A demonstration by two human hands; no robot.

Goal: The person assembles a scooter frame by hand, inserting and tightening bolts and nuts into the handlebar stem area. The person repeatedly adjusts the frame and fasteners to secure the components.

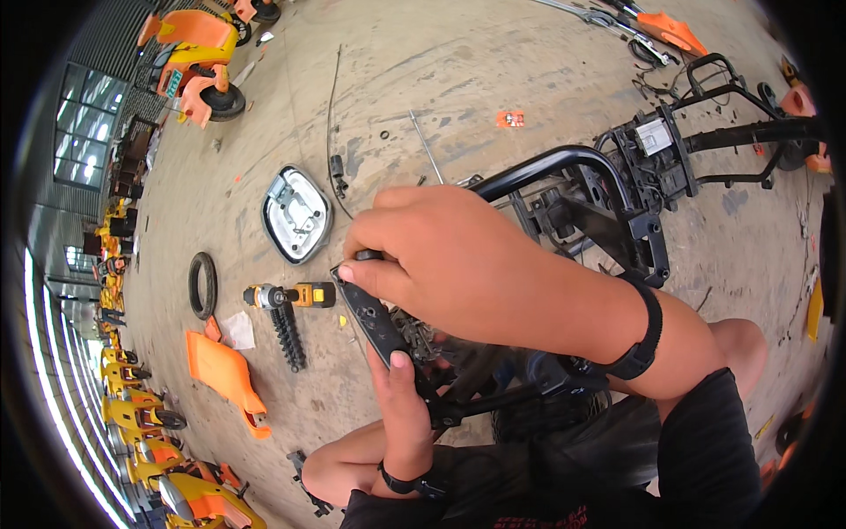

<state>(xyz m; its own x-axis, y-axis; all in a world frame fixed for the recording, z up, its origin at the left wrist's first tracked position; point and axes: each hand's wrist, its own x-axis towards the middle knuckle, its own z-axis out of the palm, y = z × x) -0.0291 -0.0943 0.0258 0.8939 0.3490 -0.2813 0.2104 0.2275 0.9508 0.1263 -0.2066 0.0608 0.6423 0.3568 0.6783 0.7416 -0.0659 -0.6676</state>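
Note:
My left hand (404, 406) is closed around a flat black metal bar (377, 328) with holes in it, its thumb lying along the near edge. The bar slants up and left and seems to belong to the bare black scooter frame (564, 163) in front of me. At the bar's far end, my right hand (432, 256) pinches a small black rounded piece (370, 255), only partly visible between thumb and fingers. My right forearm crosses over the frame and hides much of its middle. Below the bar, a cluster of metal parts (421, 339) shows between my hands.
Left of my hands lie a yellow cordless impact wrench (313, 295), a black ribbed rod (287, 339), a tray (297, 214) holding small parts, a tyre (203, 286) and an orange panel (225, 370). Beyond are a T-handle tool (425, 145) and a cable (331, 115). Yellow-orange scooters (198, 62) stand further off.

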